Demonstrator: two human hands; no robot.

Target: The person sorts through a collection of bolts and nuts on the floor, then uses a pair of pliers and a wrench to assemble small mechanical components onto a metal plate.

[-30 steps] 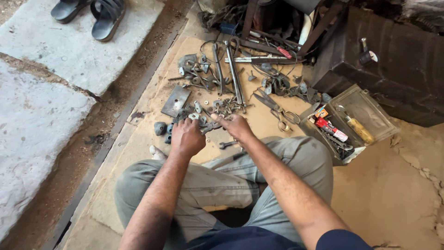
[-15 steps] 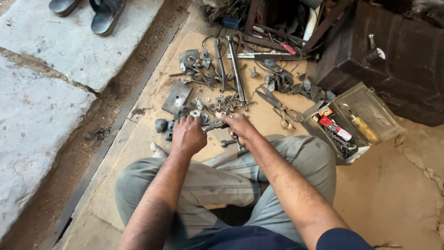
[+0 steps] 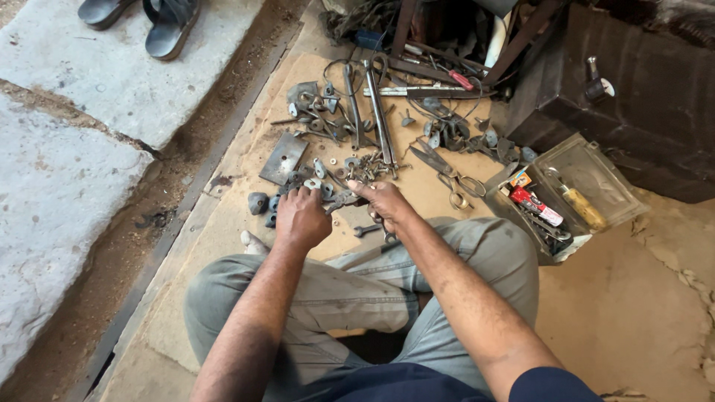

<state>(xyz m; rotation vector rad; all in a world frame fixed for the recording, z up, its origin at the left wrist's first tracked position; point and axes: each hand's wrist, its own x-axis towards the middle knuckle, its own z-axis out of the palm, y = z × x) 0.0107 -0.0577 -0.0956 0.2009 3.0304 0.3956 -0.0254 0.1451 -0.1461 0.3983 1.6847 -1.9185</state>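
Note:
I sit cross-legged on a sheet of cardboard [image 3: 223, 223]. My left hand [image 3: 302, 217] rests knuckles up at the near edge of a pile of small metal parts [image 3: 350, 167], its fingers curled down over a few pieces; what they grip is hidden. Just right of it, my right hand [image 3: 383, 201] reaches left, and its fingertips pinch a small grey metal piece [image 3: 341, 199] that lies between the two hands. A small spanner [image 3: 366, 231] lies on the cardboard just below the right hand.
A flat metal plate [image 3: 283, 158], long tongs [image 3: 380, 112] and scissors [image 3: 450, 186] lie beyond the hands. A clear plastic box [image 3: 596, 175] with tubes stands at the right, a dark metal chest [image 3: 640, 112] behind it. Stone slabs [image 3: 82, 89] and sandals [image 3: 167, 26] are at the left.
Both hands stay at the near edge of the parts pile with only small finger movements. The view has shifted slightly.

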